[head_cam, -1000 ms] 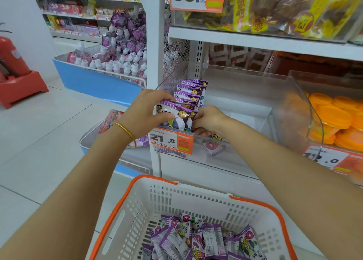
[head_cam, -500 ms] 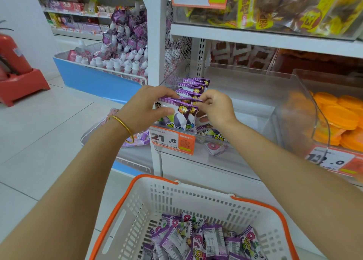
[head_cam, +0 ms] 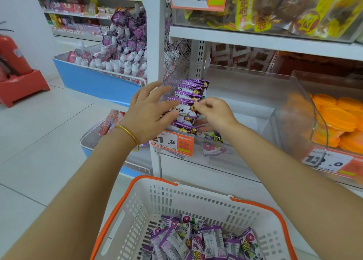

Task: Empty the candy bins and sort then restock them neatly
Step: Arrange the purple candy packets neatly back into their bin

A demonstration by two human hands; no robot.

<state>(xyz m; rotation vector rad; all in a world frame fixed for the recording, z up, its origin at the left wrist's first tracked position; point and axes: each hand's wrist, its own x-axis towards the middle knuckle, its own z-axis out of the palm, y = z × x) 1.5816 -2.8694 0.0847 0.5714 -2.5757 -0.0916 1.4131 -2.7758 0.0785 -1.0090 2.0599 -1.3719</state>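
Both hands have risen from the bin's front edge to the top of the packet row, and the left hand has spread its fingers.

The clear acrylic bin (head_cam: 245, 94) sits on the shelf behind the 21.8 price tag (head_cam: 172, 142); its right part is bare. The white basket (head_cam: 141, 204) with an orange rim stands below, holding loose purple candy packets (head_cam: 196, 240). In the bin's left front corner, a row of purple packets (head_cam: 191, 94) stands on edge, one behind another. The left hand (head_cam: 149, 112), with a gold bangle (head_cam: 130, 135) at the wrist, lies flat against the row's left side, grip spread. The right hand (head_cam: 214, 114) has its grip pressed together, pinching the top edge of a front packet. Two loose packets (head_cam: 213, 147) lie flat on the bin floor below the right wrist.
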